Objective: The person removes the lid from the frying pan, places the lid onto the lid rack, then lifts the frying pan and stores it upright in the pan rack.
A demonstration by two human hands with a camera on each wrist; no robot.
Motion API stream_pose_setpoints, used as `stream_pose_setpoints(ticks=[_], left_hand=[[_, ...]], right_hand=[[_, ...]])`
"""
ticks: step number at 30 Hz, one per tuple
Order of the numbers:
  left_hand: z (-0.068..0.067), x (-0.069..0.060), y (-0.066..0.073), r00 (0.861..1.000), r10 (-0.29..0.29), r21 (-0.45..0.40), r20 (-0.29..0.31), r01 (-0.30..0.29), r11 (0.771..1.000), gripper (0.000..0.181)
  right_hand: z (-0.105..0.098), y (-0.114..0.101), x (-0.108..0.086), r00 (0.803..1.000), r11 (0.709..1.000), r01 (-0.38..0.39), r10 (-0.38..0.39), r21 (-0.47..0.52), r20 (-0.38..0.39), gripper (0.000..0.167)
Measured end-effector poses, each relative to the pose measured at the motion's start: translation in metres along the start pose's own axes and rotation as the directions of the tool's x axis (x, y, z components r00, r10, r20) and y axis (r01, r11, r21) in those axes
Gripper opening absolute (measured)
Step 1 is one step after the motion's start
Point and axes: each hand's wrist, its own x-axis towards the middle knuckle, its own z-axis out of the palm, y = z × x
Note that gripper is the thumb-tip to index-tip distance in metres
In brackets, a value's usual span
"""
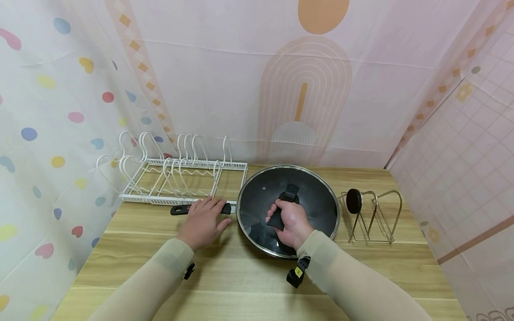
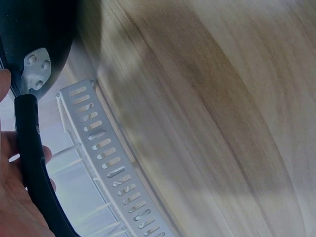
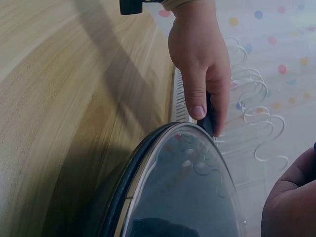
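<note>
A black pan (image 3: 116, 217) stands on the table with its long black handle (image 1: 180, 209) pointing left. Over it is a glass lid (image 1: 257, 200) with a steel rim; whether the rim sits fully on the pan I cannot tell. My left hand (image 1: 202, 221) holds the pan handle from above, the thumb on the near side and the fingers over the far side. In the left wrist view, fingertips (image 2: 47, 154) show past the handle. My right hand (image 1: 295, 223) grips the upright black knob (image 1: 276, 220) of the lid, its fingers curled round it.
Behind the left hand stands a white wire dish rack (image 1: 148, 198) with curved dividers. To the pan's right is a small metal wire rack (image 1: 375, 218) with a black disc (image 1: 354, 201) on its left end. Patterned curtains (image 1: 217, 89) hang around the wooden table (image 1: 225, 285).
</note>
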Motion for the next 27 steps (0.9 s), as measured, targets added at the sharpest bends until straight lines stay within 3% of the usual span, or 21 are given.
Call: stream_pose_setpoints(ticks=[6,15,27], left_hand=[[-0.0009,-0.0003,0.0009,1.000,-0.002,-0.002,-0.001,0.002,1.000,0.066],[0.0001,-0.0001,0.0010,1.000,-0.001,-0.001,-0.006,0.001,1.000,0.067],[0.0003,-0.0004,0.0010,1.000,-0.002,0.005,-0.004,0.002,1.000,0.067]], right_hand=[[-0.0020,-0.0003,0.0005,1.000,1.000,0.008,-0.008,-0.013,0.005,0.041],[-0.0042,-0.0008,-0.0007,1.000,1.000,0.008,-0.008,-0.025,0.005,0.016],[-0.0052,-0.0024,-0.0005,1.000,1.000,-0.002,0.003,-0.014,0.013,0.024]])
